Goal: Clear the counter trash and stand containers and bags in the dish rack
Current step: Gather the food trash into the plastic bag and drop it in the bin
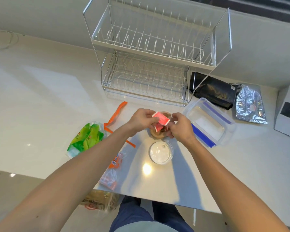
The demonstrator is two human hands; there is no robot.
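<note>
Both hands meet over the counter in front of the wire dish rack (147, 76). My left hand (141, 120) and my right hand (179, 126) pinch a small red and white wrapper (161, 120) between them, above a brown item (156, 133) that is mostly hidden. A round clear container with a lid (161, 153) stands just below the hands. A rectangular clear container with blue clips (208, 122) lies to the right. A green plastic bag (86, 138) and a clear orange-printed bag (113, 171) lie to the left. Both rack tiers hold nothing.
An orange strip (116, 114) curls on the counter left of the hands. A black pouch (213, 89), a silver foil bag (249, 104) and a white box (288, 113) sit at the right. A brown printed bag (99, 200) hangs below the counter's front edge.
</note>
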